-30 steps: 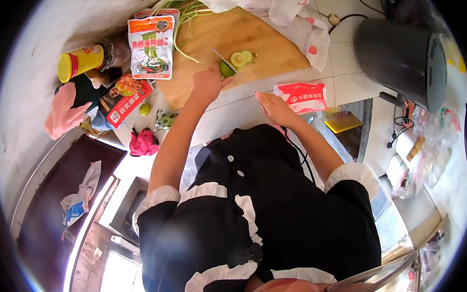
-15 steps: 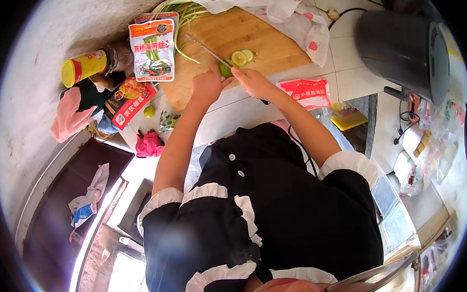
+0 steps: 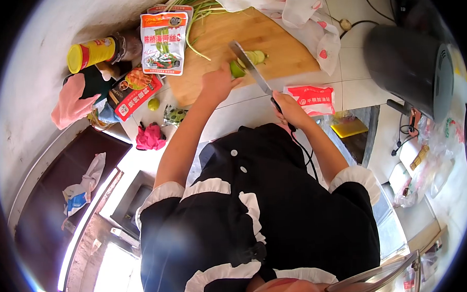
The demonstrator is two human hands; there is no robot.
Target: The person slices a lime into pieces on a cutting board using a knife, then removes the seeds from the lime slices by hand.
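Note:
My right hand (image 3: 291, 109) is closed round the dark handle of a knife (image 3: 259, 75). Its blade slants up and to the left across the wooden cutting board (image 3: 286, 46), passing over or beside the fruit. At the board's near edge, my left hand (image 3: 218, 84) has its fingers bent against a green lime (image 3: 236, 69), gripping its left side. Several pale lime slices (image 3: 257, 56) lie just right of the blade, partly behind it. Whether the edge touches the lime, I cannot make out.
Left of the board stand a white-and-orange food packet (image 3: 162, 45), a yellow can (image 3: 90, 54) and a red-black packet (image 3: 135, 93). A whole lime (image 3: 153, 104) sits nearby. On the right are a red-white packet (image 3: 311, 99) and a large dark appliance (image 3: 408, 70). Greens (image 3: 200, 10) lie at the back.
My right hand has drawn back toward me and to the right with the knife, whose blade now stands more upright. My left hand stays at the lime. The view has shifted slightly.

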